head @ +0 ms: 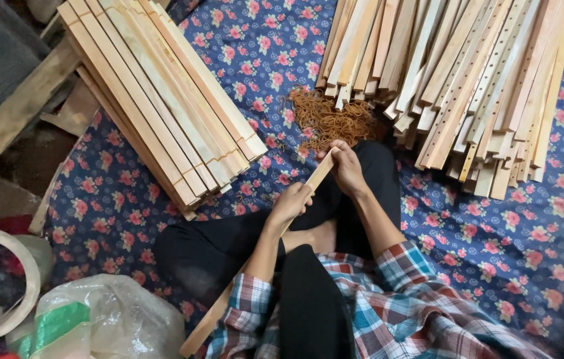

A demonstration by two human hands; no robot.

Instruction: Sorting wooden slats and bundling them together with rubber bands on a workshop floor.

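I sit cross-legged on a blue flowered cloth [481, 226]. A long thin wooden slat [322, 171] runs diagonally across my lap, from near my left elbow up to the pile of rubber bands. My left hand [292, 201] grips the slat at its middle. My right hand [347, 167] is closed around the slat's far end, close to a heap of brown rubber bands [328, 119]. Whether a band is in my fingers cannot be told.
A neat stack of wooden slats [162, 93] lies at upper left. A looser pile of slats, some with holes [468, 80], fans out at upper right. A plastic bag [106, 319] and a round basin [2, 286] sit at lower left.
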